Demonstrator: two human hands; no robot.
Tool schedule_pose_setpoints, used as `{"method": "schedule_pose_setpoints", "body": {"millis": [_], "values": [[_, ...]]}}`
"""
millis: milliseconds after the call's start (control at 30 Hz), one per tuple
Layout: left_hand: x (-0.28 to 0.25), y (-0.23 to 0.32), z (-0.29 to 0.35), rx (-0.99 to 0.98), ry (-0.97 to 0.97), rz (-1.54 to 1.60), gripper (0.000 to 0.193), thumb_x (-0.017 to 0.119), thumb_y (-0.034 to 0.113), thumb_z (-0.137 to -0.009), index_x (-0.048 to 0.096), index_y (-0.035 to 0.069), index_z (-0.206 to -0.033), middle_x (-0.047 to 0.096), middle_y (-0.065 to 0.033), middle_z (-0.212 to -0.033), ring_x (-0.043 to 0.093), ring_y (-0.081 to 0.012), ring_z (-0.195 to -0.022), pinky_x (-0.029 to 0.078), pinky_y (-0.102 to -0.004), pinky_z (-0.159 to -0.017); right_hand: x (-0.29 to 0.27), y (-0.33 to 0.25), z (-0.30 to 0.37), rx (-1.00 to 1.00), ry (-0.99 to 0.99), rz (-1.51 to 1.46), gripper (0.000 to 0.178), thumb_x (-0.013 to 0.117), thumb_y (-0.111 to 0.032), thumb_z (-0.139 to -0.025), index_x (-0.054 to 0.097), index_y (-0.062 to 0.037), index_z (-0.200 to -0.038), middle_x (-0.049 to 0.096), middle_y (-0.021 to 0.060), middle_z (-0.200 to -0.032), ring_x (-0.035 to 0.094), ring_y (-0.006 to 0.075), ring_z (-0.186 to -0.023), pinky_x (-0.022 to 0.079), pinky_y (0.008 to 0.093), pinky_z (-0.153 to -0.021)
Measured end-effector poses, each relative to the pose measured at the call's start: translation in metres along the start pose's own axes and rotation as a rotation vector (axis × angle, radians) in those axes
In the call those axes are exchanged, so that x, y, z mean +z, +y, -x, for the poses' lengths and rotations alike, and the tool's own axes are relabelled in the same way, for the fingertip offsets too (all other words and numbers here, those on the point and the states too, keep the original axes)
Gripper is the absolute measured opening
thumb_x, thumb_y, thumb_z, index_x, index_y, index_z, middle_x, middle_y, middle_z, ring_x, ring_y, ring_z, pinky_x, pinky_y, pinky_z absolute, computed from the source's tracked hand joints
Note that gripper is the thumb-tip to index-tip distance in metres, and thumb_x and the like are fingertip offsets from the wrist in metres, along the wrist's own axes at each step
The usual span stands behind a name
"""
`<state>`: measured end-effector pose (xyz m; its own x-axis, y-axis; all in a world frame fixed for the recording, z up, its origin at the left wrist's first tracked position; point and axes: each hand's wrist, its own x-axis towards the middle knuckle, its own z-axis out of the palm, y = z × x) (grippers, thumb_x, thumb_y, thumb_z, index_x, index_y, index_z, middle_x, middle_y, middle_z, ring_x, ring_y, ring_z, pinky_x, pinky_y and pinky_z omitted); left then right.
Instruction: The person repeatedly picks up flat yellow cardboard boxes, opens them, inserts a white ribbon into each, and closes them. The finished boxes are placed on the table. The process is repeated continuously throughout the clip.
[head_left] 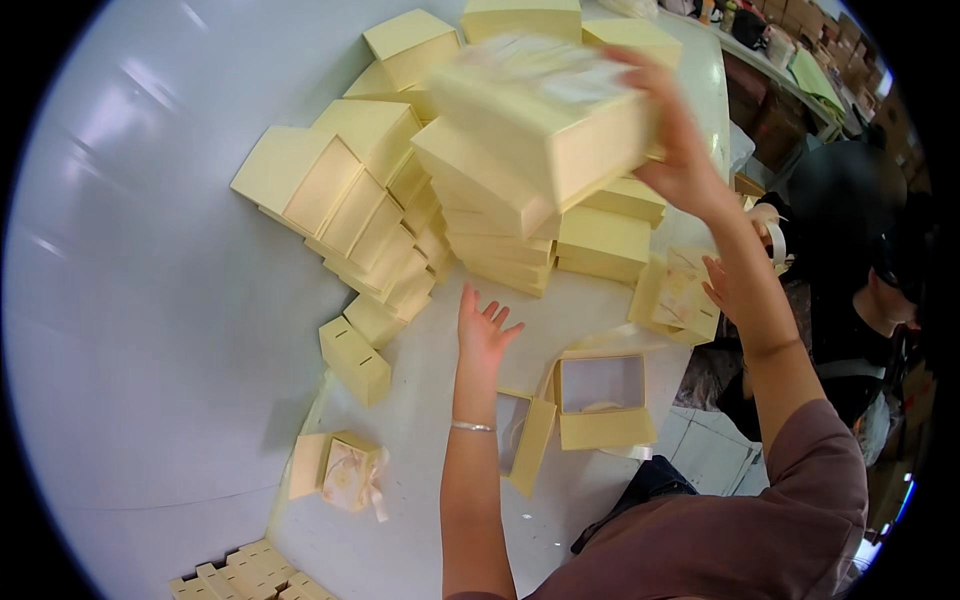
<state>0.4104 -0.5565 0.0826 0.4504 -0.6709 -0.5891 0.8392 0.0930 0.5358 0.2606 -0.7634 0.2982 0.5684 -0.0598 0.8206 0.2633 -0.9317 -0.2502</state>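
Observation:
My right hand (678, 140) grips a pale yellow box (600, 145) by its right end. The box is blurred by motion, is raised over the stacks, and shows a whitish, patterned top. My left hand (485, 328) is held with fingers spread and nothing in it, just in front of a stack of closed yellow boxes (490, 185). Close to my left forearm lie an open box (603, 385) with a pale inside and a narrow yellow box part (530, 445), partly hidden by that forearm.
More stacked yellow boxes (300, 180) lean along the left. A slotted box (355, 360) and a small ribboned box (350, 475) lie nearer. On the right, another person's hand (718, 285) is at a decorated box (685, 295). Wooden-coloured pieces (250, 575) sit lower left.

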Motion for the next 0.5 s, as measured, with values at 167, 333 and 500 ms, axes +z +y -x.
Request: {"method": "schedule_pose_setpoints", "body": {"millis": [167, 333, 500], "values": [[0.015, 0.011, -0.016, 0.032, 0.091, 0.016, 0.094, 0.052, 0.06, -0.079, -0.002, 0.015, -0.142, -0.008, -0.0189, -0.145, -0.003, -0.035, -0.136, 0.004, -0.0631, -0.101, 0.037, 0.024, -0.001, 0.365, -0.238, -0.339, 0.069, 0.04, 0.015, -0.068, 0.035, -0.0143, -0.13, 0.032, 0.0049, -0.137, 0.034, 0.0256, -0.125, 0.036, 0.0361, -0.099], [0.036, 0.048, -0.01, 0.164, 0.181, 0.1, 0.091, 0.04, 0.066, -0.079, -0.006, 0.02, -0.142, -0.012, -0.0147, -0.147, -0.005, -0.0337, -0.136, -0.001, -0.0626, -0.101, 0.051, 0.037, 0.042, 0.74, 0.083, -0.659, 0.052, 0.045, 0.0, -0.081, 0.036, -0.0083, -0.131, 0.041, 0.009, -0.13, 0.038, 0.0212, -0.121, 0.038, 0.0347, -0.097], [0.038, 0.082, -0.018, 0.241, 0.237, 0.123, 0.087, 0.034, 0.067, -0.079, -0.006, 0.023, -0.142, -0.012, -0.0118, -0.147, -0.004, -0.0319, -0.137, -0.001, -0.0612, -0.101, 0.114, 0.066, 0.118, 1.429, 0.057, -0.714, 0.041, 0.042, -0.034, -0.093, 0.045, -0.0044, -0.121, 0.053, 0.0071, -0.109, 0.048, 0.0155, -0.099, 0.041, 0.0297, -0.087]]}}
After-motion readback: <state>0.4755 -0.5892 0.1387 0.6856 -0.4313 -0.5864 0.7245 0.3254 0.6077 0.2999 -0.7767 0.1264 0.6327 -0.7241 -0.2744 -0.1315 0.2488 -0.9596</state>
